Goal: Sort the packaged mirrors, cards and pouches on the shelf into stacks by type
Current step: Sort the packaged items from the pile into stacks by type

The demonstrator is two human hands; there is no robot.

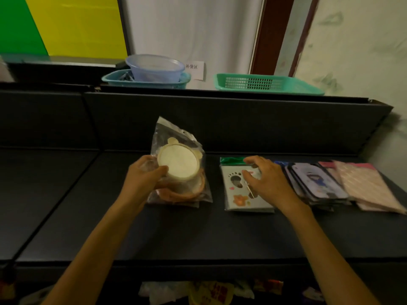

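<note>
Head view, down onto shelf (198,234)

Both bare forearms reaching forward. Left hand (144,176) curled, thumb on top, gripping. Right hand (265,176) palm down, fingers bent and spread, fingertips (247,161) pressing downward.

Glossy clear plastic wraps the mirror (178,166); the shelf (176,234) looks matt.
</note>
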